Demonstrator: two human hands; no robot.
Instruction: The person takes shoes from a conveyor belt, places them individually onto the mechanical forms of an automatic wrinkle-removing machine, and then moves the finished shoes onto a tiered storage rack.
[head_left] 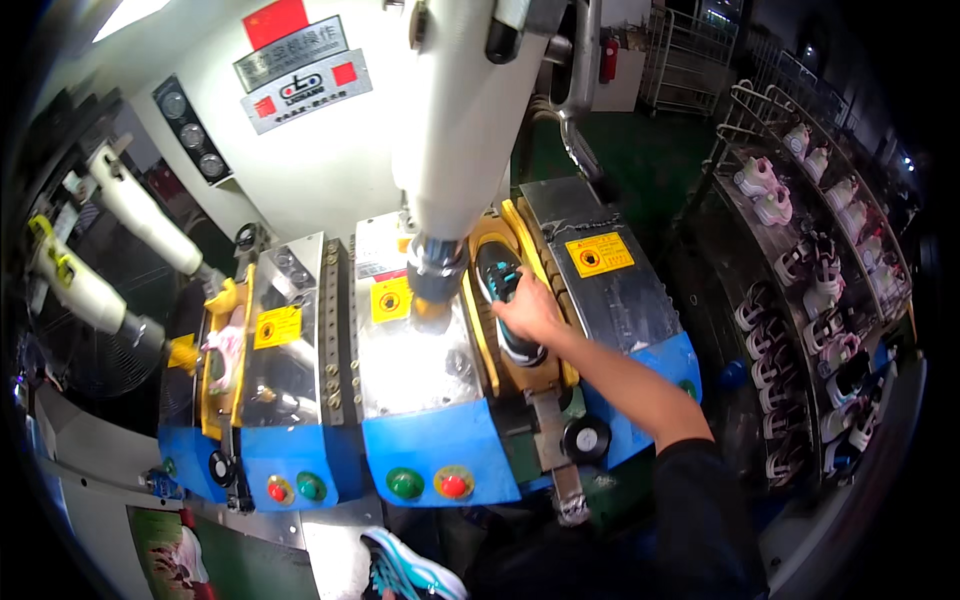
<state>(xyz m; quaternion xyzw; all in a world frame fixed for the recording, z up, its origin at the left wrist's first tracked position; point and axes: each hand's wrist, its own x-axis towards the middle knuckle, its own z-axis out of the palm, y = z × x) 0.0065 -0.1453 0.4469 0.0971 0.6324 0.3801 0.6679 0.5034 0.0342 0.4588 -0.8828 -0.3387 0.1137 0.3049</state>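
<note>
Gripping the black-and-teal laced shoe near frame centre, your right hand clamps its fingers around it; bottom, your left hand barely shows by a turquoise-and-white shoe, grip impossible to tell

From where I stand, the right arm slants forward and inward, bare below a dark sleeve. The right hand is back-up at its end — thumb spread toward the left, fingers curving down. Of the left hand, only a sliver shows low down — its pose is hidden.
</note>
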